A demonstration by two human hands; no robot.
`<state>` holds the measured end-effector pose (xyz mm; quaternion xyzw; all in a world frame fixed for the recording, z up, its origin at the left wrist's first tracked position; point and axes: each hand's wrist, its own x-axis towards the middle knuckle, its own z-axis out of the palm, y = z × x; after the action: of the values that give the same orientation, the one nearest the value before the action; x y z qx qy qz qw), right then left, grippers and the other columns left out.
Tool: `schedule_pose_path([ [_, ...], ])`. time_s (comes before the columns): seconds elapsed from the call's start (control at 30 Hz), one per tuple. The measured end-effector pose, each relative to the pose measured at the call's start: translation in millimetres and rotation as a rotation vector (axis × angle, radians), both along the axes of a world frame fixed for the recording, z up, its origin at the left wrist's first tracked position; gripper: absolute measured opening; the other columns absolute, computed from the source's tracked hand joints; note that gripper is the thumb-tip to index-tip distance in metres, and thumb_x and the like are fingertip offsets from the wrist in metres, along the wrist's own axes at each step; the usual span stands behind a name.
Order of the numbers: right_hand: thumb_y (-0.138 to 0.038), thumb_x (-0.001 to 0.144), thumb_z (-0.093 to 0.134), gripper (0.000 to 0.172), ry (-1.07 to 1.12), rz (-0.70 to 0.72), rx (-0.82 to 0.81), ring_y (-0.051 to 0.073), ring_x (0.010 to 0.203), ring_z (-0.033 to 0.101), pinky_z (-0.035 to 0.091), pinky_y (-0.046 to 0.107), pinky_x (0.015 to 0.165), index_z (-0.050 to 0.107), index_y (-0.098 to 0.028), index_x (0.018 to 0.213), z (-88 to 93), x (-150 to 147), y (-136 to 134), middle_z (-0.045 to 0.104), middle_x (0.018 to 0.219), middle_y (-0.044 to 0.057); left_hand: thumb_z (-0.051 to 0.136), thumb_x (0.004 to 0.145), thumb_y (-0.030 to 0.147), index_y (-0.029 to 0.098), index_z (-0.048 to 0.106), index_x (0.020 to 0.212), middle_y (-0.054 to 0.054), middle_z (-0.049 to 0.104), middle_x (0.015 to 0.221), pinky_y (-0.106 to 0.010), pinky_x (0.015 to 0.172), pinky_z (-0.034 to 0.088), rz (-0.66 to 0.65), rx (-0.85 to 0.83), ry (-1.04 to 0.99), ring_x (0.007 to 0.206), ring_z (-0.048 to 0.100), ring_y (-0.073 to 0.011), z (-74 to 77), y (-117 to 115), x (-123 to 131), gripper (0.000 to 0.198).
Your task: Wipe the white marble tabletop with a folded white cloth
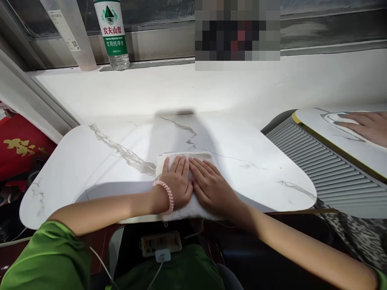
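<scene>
A white cloth lies on the white marble-patterned table near its front edge. My left hand, with a pink coiled band round the wrist, rests flat on the cloth, its fingers stretched forward. Beside it, touching at the palm's edge, my right hand is also pressed flat on the cloth with fingers extended. Neither hand grips the cloth; both lie on top of it. Part of the cloth is hidden under the palms.
On the window ledge stand a water bottle and a frosted container. Another person's hand is on a white cloth on the right-hand table. A power strip with cables lies below the table edge.
</scene>
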<state>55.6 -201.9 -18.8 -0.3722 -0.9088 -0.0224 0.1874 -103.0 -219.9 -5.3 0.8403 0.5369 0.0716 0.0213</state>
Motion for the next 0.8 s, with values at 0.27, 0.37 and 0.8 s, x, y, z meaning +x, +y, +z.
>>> schedule_pose_path([
  [0.27,-0.017,0.087,0.034,0.051,0.007,-0.049,-0.048,0.031,0.129,0.05,0.035,0.046,0.11,0.054,0.0,0.131,3.5,-33,123,0.057,0.137,0.021,0.033,0.095,0.024,0.003,0.035,0.147,-0.015,0.035,0.156,-0.049,0.121,0.016,0.128,-0.041,-0.006,0.145,0.029,-0.0255,1.8,121,-19,0.057],
  [0.37,-0.017,0.088,0.035,0.047,0.011,-0.126,-0.053,0.031,0.122,0.054,0.037,0.045,0.105,0.058,-0.004,0.128,7.6,-52,167,0.062,0.131,0.02,0.032,0.095,0.022,0.006,0.037,0.147,-0.013,0.036,0.156,-0.045,0.121,0.016,0.193,-0.019,-0.026,0.145,0.03,-0.0232,4.6,165,-29,0.055],
  [0.8,-0.021,0.095,0.027,0.052,-0.05,-0.221,-0.046,0.029,0.137,0.042,0.029,0.045,0.114,0.048,-0.003,0.139,0.4,-43,143,0.05,0.146,0.019,0.03,0.099,0.027,0.008,0.036,0.149,-0.01,0.032,0.158,-0.046,0.122,0.014,0.221,-0.025,-0.019,0.147,0.027,-0.0228,2.8,148,-25,0.054],
])
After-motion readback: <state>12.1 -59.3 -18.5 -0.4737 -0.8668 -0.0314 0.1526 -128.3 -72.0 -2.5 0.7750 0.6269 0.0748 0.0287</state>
